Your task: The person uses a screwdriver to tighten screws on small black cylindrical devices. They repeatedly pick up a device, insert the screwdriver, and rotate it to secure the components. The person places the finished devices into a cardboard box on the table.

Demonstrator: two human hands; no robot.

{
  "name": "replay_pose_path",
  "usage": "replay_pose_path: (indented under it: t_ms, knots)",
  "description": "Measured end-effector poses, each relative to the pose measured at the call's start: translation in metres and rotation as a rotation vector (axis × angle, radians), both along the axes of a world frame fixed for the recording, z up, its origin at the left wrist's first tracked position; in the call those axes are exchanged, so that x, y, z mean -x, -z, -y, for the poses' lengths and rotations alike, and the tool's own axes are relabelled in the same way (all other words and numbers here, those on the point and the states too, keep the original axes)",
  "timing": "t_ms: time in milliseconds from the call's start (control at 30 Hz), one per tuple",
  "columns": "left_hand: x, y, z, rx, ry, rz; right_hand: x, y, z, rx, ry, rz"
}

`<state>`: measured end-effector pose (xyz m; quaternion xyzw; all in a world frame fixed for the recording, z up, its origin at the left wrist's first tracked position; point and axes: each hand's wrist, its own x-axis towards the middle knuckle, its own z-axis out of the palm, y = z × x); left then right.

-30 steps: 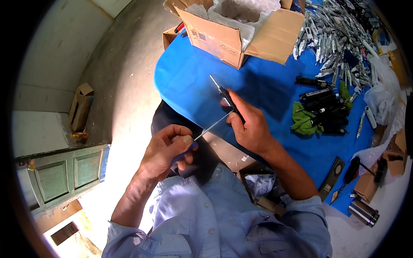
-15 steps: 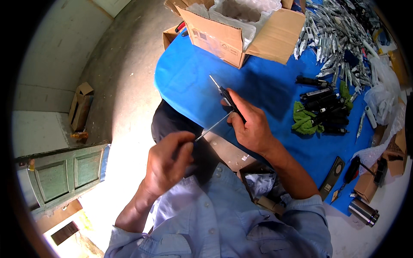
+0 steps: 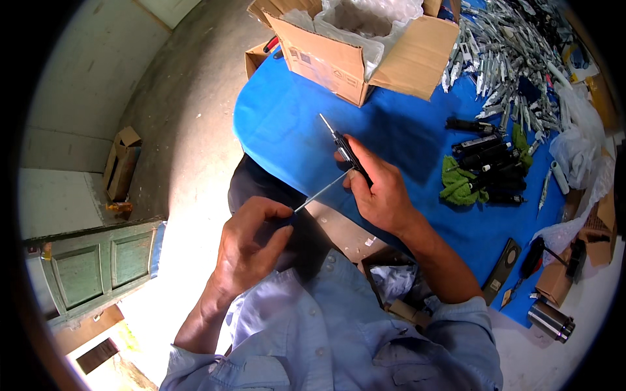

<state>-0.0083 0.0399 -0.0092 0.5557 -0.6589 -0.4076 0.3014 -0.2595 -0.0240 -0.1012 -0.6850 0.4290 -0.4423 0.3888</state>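
Observation:
My right hand (image 3: 383,195) is closed around a slim black pen-like device (image 3: 347,150) with a thin metal rod at its upper end, pointing up and to the left. My left hand (image 3: 249,241) pinches a screwdriver (image 3: 321,191) by its handle, which is mostly hidden in the fingers. The screwdriver's long thin shaft slants up to the right, and its tip meets the lower side of the black device beside my right thumb. Both hands are above the near edge of the blue-covered table (image 3: 287,124) and my lap.
An open cardboard box (image 3: 332,68) lined with clear plastic stands at the table's far side. A heap of slim silvery parts (image 3: 502,58) lies far right. Nearer are several black devices (image 3: 489,153) on a green cloth (image 3: 456,186), and a metal cylinder (image 3: 551,321).
The fingers of my left hand have shifted on the screwdriver handle, and the hand, blurred before, now looks sharp. My right hand and the black device have hardly moved.

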Motion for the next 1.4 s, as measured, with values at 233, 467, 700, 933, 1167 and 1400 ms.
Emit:
replay_pose_path:
  t_ms: [233, 467, 700, 933, 1167, 1400]
  knots:
    - [-0.003, -0.015, 0.012, -0.674, -0.206, -0.394, 0.001, 0.002, -0.002, 0.054, 0.006, -0.061]
    - [0.006, -0.017, 0.013, -0.509, -0.157, -0.2, 0.002, 0.002, 0.002, 0.044, -0.008, -0.007]
    - [0.003, -0.003, 0.001, -0.282, -0.092, -0.168, 0.0, -0.002, -0.001, 0.02, 0.003, -0.006]
    - [0.005, -0.007, 0.01, -0.622, -0.226, -0.425, -0.001, 0.0, 0.0, 0.021, 0.002, 0.003]
    - [0.007, -0.018, 0.004, -0.402, -0.093, -0.136, 0.001, -0.002, 0.001, 0.02, 0.005, -0.005]
    - [0.001, -0.003, 0.0, -0.442, -0.159, -0.296, -0.001, -0.001, -0.001, 0.028, 0.02, -0.002]
